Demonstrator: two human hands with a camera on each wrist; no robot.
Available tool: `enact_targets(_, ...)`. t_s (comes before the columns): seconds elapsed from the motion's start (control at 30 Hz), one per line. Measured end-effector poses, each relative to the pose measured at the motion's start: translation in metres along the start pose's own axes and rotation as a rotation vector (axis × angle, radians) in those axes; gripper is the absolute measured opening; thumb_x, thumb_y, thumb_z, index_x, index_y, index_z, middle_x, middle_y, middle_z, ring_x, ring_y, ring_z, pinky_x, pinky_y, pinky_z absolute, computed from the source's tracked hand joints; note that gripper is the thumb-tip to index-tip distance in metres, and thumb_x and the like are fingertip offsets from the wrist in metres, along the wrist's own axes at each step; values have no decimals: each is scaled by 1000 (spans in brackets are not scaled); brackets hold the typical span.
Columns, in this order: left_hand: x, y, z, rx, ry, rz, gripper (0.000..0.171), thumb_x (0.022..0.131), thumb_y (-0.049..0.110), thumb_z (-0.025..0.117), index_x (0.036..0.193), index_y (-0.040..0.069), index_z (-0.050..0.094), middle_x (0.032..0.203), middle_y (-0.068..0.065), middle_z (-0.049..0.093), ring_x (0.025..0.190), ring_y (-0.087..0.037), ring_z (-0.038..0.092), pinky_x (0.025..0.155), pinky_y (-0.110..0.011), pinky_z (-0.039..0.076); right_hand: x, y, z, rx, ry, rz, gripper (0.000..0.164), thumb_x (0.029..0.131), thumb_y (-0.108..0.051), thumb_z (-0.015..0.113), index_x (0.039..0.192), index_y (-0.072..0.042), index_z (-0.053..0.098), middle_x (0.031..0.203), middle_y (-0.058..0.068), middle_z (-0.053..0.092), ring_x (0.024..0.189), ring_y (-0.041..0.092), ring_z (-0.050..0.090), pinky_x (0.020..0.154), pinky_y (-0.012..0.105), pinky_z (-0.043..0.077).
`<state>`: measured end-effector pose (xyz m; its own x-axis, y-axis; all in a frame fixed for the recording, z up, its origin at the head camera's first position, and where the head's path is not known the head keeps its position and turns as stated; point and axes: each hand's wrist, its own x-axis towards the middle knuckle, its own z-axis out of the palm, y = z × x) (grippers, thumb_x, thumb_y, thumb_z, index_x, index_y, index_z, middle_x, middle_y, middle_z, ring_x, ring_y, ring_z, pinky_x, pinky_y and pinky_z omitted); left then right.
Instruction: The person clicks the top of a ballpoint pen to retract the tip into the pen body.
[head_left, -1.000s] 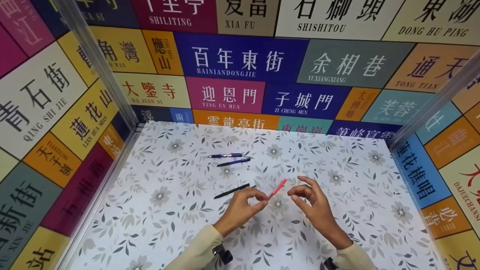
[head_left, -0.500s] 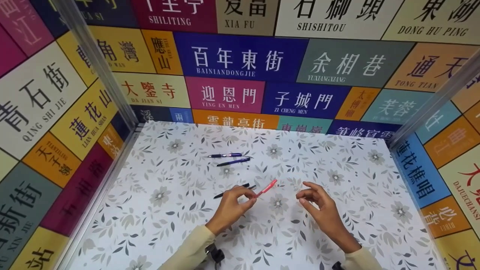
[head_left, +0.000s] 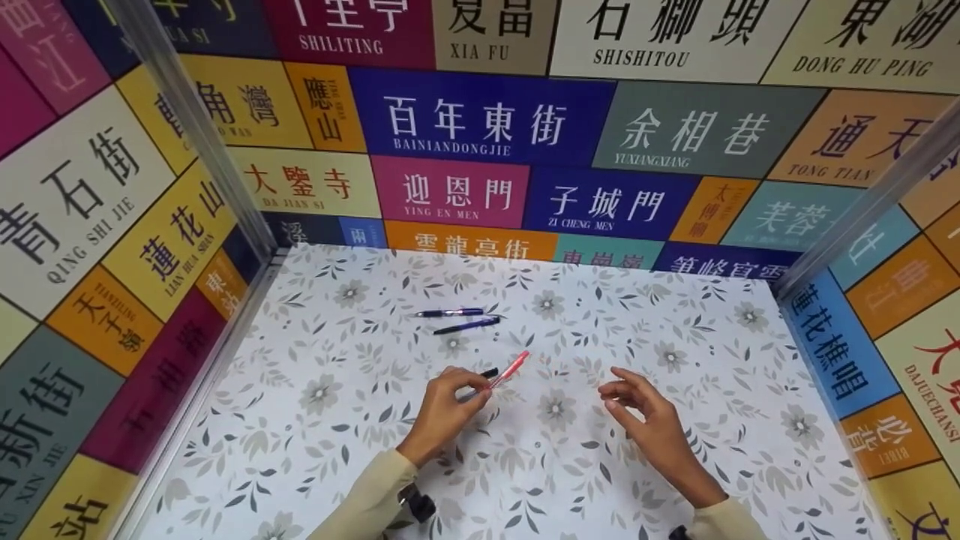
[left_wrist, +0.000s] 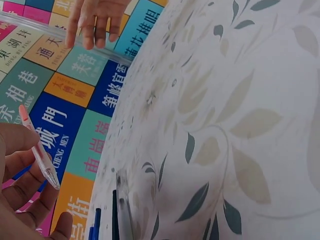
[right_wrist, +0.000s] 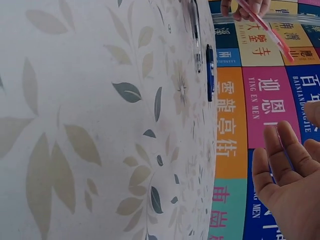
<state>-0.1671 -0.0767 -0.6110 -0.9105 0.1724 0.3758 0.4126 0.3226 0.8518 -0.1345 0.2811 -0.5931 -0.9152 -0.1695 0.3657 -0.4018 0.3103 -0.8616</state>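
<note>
A slim pinkish-red pen (head_left: 515, 364) is pinched between the thumb and fingers of my left hand (head_left: 442, 412), its far end slanting up to the right. In the left wrist view the same pen (left_wrist: 41, 150) shows a pink end and a clear tip. Under and behind that hand lies a black pen (head_left: 490, 373), partly covered by the fingers and the held pen. My right hand (head_left: 645, 420) is off to the right with loosely bent fingers and nothing in it; the right wrist view shows its fingers (right_wrist: 284, 155) apart from any object.
Two blue pens (head_left: 452, 312) lie close together farther back on the table. A white floral cloth (head_left: 300, 465) covers the tabletop. Panels printed with place names (head_left: 480, 112) enclose the back and both sides, with clear corner strips (head_left: 217, 142) between them.
My left hand has moved left with the red pen, coming over the black pen. My right hand has shifted slightly right and down, away from the red pen.
</note>
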Motion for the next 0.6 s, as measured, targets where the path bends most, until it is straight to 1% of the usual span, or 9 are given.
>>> enact_targets(0.07,0,-3,-1,14,4,7,9,95,5,85,101,12,85,96,1,80,97,-21,70,91,-41,57,-1,2,-1,-5,7,27,54,102,5,74,153,-7,61,122,12,77,115,26,74,98,21,54)
enact_targets(0.13,0,-5,-3,25,4,-6,10,95,6,85,102,13,85,95,4,80,97,-19,70,91,-38,57,-2,4,-1,-7,15,37,54,101,5,74,152,-6,62,122,12,78,115,26,74,98,20,54)
enact_targets(0.2,0,-7,-5,31,5,-22,11,95,6,85,102,14,85,95,6,78,97,-17,69,90,-37,57,-3,5,-2,-5,19,36,53,101,6,74,152,-5,62,122,12,77,114,25,74,97,19,54)
enact_targets(0.27,-1,-9,-7,36,9,-30,11,94,6,86,102,13,85,94,5,78,97,-18,69,90,-40,59,-3,7,-2,-1,22,31,53,101,7,74,151,-5,62,122,13,77,113,25,74,97,19,54)
enact_targets(0.37,-2,-13,-10,54,27,-14,11,93,5,87,102,11,85,94,2,77,97,-19,69,90,-46,60,-4,9,-3,7,29,27,52,101,8,73,151,-4,62,121,15,77,112,23,74,96,19,55)
enact_targets(0.43,-2,-16,-11,73,41,5,10,92,5,87,101,10,84,94,1,77,96,-20,69,90,-47,59,-5,10,-4,16,39,32,52,101,8,73,150,-4,63,121,16,77,112,21,74,96,19,55)
enact_targets(0.6,-2,-24,-15,108,77,45,12,90,2,87,99,10,84,92,-1,77,95,-22,68,89,-39,56,-6,10,-6,22,57,78,50,102,5,74,149,-6,64,121,14,77,111,19,74,94,19,55)
